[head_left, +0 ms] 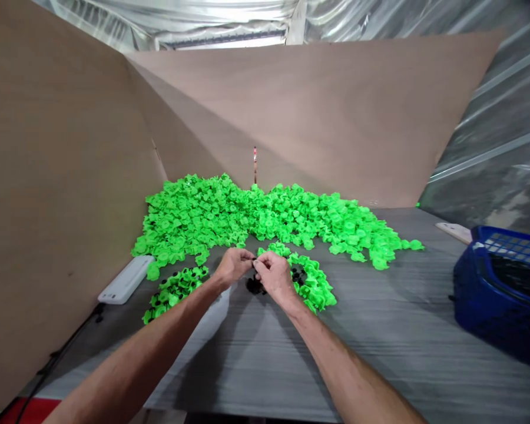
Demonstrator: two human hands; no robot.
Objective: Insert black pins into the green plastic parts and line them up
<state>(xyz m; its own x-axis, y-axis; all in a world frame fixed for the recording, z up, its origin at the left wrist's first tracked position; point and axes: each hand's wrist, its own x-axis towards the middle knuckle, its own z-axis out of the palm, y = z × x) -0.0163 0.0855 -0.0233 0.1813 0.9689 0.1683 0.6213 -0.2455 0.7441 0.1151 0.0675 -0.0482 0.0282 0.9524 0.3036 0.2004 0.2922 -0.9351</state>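
Left hand [235, 266] and right hand [275, 277] pinched a small black piece [253, 261] near green flower-shaped pieces [317, 284], apparently working it, the next move seemingly needing steadiness

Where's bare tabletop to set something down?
Right: grey tabletop between right forearm and blue basket. Near edge: between both forearms. Crowded: large green pile before back panel; smaller green clusters, black pieces around left hand and right hand.

A gray wood-grain table [380, 330] holds heaped green plastic pieces [194, 215], small black parts [255, 287], a white power bank [126, 281], and a blue basket [483, 300].
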